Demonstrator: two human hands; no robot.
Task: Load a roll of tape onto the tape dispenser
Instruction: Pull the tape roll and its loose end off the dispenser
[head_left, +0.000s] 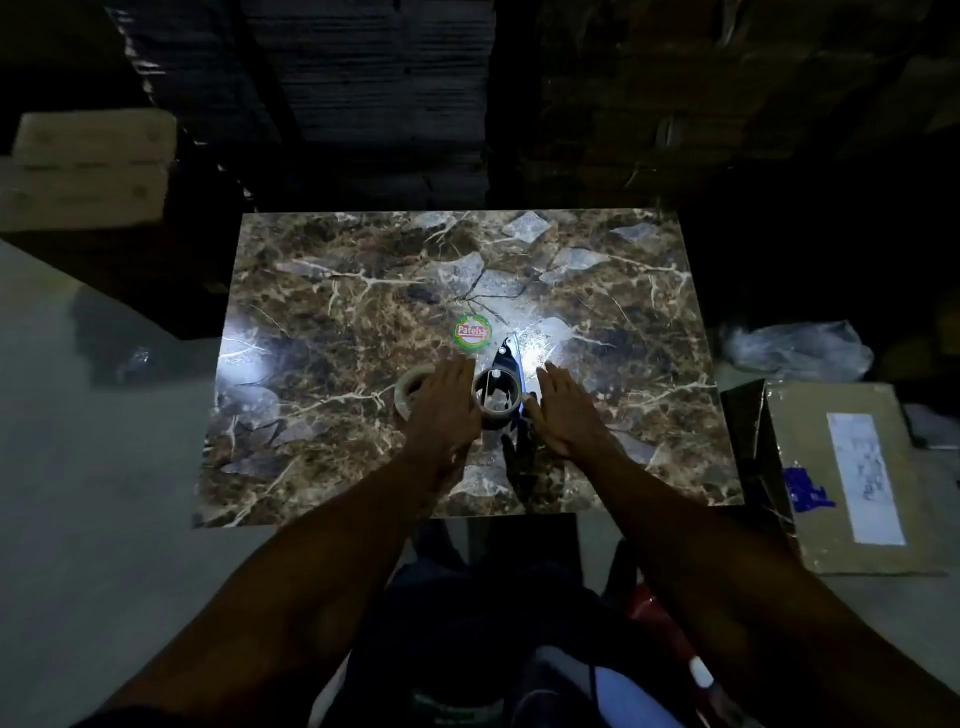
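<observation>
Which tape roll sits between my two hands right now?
The darker roll standing by the tape dispenser, between the left hand and right hand. The paler roll lies outside, left of the left hand.

Both arms bare from wrist to elbow, no sleeves in view. Left hand (445, 410) and right hand (563, 410): no gloves, no rings or watch visible behind the fingers. Well back from the fingertips, dark trousers (467, 613) at lower frame. Image dim and blurred there, fabric detail can't be made out.
</observation>
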